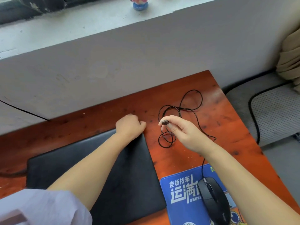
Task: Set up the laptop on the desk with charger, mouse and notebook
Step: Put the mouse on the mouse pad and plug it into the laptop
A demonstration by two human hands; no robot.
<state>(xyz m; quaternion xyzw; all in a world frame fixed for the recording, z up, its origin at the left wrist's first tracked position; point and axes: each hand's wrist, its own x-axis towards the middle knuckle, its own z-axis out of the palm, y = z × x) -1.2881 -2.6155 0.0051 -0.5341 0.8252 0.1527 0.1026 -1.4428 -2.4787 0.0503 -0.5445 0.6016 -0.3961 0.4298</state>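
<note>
Laptop [90, 168], one, closed and black, lies flat on the single red-brown wooden desk [211, 127], with one blue mouse pad [180, 197] just to its right carrying one black wired mouse [214, 200]. The left hand [129, 125] rests curled at the laptop's far right corner. The right hand [183, 132] pinches the USB plug [164, 122] of the mouse cable [193, 101], which loops across the desk

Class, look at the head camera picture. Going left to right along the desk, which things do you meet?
Closed laptop → left hand on its far corner → plug pinched in the right hand → mouse pad → mouse.
</note>
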